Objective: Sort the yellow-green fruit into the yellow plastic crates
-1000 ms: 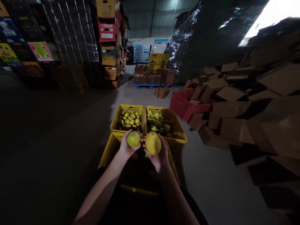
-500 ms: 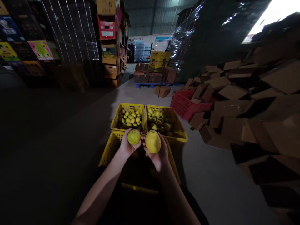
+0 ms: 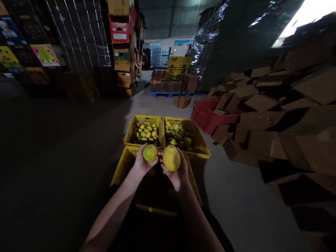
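My left hand [image 3: 141, 161] is wrapped round a green-yellow lemon [image 3: 150, 153]. A larger yellow lemon [image 3: 171, 158] rests in my right hand [image 3: 180, 176], its fingers curled around it. Side by side, both fruits are held above a near yellow crate [image 3: 121, 164], whose dark inside shows only a few dim fruits. Just beyond it stand two more yellow crates. Smaller yellow-green lemons fill much of the left crate [image 3: 129, 134]. In the right crate [image 3: 203, 150] lie larger, greener ones, partly in shadow.
A red crate [image 3: 207, 117] and a big heap of cardboard boxes [image 3: 273, 120] lie to the right. Stacked cartons [image 3: 123, 56] rise at the back left. Farther off, a blue pallet [image 3: 170, 94] bears boxes. Grey floor [image 3: 225, 185] runs beside the crates.
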`<action>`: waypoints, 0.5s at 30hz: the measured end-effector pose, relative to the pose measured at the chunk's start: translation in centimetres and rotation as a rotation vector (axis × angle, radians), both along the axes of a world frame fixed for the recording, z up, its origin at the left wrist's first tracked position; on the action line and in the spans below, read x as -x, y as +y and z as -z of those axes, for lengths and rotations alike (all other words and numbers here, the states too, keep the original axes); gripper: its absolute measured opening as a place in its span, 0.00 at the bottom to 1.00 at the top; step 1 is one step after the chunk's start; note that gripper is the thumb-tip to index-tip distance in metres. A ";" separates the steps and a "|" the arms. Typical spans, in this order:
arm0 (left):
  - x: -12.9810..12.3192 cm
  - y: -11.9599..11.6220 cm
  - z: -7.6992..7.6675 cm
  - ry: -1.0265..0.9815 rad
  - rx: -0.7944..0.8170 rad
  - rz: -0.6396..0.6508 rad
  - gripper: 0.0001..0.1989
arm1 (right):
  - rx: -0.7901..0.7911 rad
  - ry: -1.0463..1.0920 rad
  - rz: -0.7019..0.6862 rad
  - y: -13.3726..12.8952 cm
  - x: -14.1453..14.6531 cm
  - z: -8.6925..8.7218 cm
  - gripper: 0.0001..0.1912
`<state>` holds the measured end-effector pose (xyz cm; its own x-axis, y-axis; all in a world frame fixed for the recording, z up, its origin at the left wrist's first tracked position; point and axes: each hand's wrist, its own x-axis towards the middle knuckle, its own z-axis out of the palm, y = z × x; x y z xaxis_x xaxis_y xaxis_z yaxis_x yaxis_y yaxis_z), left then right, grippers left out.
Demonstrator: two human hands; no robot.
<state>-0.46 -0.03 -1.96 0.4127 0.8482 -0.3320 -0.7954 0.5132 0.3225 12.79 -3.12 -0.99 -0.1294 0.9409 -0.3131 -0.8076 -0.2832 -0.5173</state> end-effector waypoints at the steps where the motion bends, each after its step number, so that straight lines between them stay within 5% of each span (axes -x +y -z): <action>1: 0.0 0.0 0.0 -0.004 0.003 0.000 0.14 | 0.001 0.002 -0.002 0.0 0.0 0.0 0.17; 10: -0.1 0.0 -0.2 -0.009 0.113 -0.115 0.22 | -0.038 0.021 0.034 0.1 0.1 0.3 0.16; 15: -0.1 0.0 -0.7 -0.029 0.080 -0.138 0.18 | -0.059 -0.009 0.116 -0.2 0.3 0.3 0.10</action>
